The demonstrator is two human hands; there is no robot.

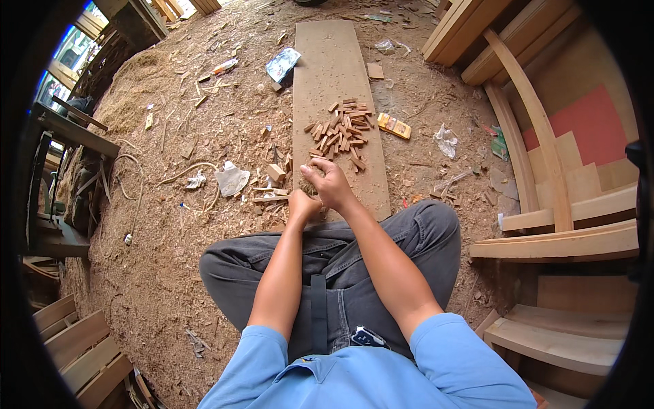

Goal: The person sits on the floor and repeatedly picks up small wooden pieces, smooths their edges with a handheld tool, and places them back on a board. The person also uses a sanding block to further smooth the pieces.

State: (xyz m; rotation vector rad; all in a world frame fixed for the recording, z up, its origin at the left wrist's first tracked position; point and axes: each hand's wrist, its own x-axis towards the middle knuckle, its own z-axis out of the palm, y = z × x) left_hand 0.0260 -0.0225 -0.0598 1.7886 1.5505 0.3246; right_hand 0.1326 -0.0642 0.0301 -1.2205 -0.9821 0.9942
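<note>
My left hand (pixel 304 203) is closed low over the near part of a long plank (pixel 337 61), what it holds hidden. My right hand (pixel 325 183) is just above and right of it, fingers curled over something small and dull that I cannot make out. Beyond them lies a loose pile of several short brown wood pieces (pixel 344 129) on the plank. A pale wood block (pixel 276 172) and thin offcuts (pixel 269 198) lie just left of my hands.
Sawdust and scraps cover the floor (pixel 150 273). A yellow packet (pixel 394 126) and blue-white wrapper (pixel 283 65) flank the plank. Wooden frames (pixel 555 238) stand at right, dark machinery (pixel 75 136) and slatted wood (pixel 82 347) at left. A cord (pixel 133 198) lies on the floor.
</note>
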